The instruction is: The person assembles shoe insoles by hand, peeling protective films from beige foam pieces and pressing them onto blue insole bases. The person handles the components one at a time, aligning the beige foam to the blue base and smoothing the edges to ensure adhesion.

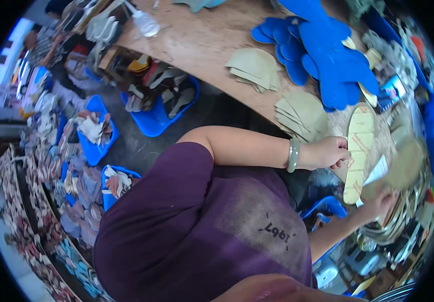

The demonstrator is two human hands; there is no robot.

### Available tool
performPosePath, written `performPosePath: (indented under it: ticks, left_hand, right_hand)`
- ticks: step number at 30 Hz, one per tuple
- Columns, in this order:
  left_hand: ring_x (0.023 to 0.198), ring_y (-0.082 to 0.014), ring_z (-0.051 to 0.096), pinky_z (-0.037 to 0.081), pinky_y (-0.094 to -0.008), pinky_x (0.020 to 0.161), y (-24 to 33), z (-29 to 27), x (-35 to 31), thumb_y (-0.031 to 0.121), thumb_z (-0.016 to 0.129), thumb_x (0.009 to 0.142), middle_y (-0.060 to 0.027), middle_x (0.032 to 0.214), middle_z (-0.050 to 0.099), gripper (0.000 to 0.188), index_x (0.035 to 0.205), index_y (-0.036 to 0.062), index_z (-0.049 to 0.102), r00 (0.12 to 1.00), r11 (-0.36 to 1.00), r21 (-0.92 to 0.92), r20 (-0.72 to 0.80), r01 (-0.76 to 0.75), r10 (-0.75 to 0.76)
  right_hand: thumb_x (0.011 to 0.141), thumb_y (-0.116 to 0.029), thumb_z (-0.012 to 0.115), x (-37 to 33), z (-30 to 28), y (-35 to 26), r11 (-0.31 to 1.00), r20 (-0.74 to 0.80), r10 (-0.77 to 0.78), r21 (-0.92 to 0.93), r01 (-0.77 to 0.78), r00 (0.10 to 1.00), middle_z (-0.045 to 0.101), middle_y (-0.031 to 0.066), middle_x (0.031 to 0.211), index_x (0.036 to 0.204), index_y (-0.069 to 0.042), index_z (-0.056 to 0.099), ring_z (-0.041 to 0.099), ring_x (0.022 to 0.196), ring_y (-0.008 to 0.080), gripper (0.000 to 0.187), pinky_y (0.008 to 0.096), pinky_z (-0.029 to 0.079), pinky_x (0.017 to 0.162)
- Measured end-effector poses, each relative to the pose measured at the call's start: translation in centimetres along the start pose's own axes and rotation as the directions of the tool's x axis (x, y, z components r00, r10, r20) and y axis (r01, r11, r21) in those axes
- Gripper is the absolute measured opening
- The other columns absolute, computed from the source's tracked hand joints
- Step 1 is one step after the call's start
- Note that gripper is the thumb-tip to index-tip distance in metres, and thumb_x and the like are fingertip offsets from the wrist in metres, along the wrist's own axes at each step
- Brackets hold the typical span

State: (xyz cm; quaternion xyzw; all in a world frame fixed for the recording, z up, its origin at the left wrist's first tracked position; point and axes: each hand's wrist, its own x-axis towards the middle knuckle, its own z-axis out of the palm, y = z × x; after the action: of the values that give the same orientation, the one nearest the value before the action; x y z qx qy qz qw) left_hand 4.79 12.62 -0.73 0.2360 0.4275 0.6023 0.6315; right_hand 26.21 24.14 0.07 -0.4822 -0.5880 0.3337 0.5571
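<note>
My left hand, with a pale green bangle at its wrist, has its fingers closed on the edge of a long pale yellow insole with red print. To the right of that insole, my right hand is closed at the end of a tan insole-shaped piece. Motion smears this piece, and the exact grip of the fingers is not clear. A fanned stack of beige rounded pieces lies on the wooden table beside my left hand.
Blue insole-shaped sheets are heaped on the table beyond another beige stack. A clear bottle stands at the far left. Blue bins of shoe pieces sit on the floor. Another person is at the upper left.
</note>
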Motion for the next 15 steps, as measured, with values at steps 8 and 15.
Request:
performPosePath:
  ticks: [8,15]
  left_hand:
    - [0.088,-0.0129,0.062,0.051,-0.0295,0.079,10.4,-17.3,-14.2,0.014,0.045,0.091,-0.0059,0.099,0.062,0.031,0.119,0.0014,0.052,0.822,0.87,0.425,-0.382,-0.251,0.423]
    - [0.086,-0.0118,0.06,0.048,-0.0268,0.076,13.2,-33.2,-23.8,0.013,0.044,0.093,-0.0072,0.097,0.064,0.031,0.117,-0.0028,0.054,0.618,0.83,0.55,-0.624,-0.087,0.478]
  right_hand:
    - [0.088,-0.003,0.056,-7.3,14.0,-6.9,0.902,0.8,0.052,0.219,-0.371,0.598,0.062,0.0085,0.107,0.116,0.002,0.055,0.058,0.097,0.0141,0.028,0.0283,0.045,0.085]
    - [0.086,-0.003,0.057,-20.3,29.1,-12.9,0.65,0.997,0.046,0.022,-0.759,0.068,0.06,0.0112,0.115,0.124,0.003,0.046,0.06,0.101,0.0177,0.039,0.0305,0.048,0.089]
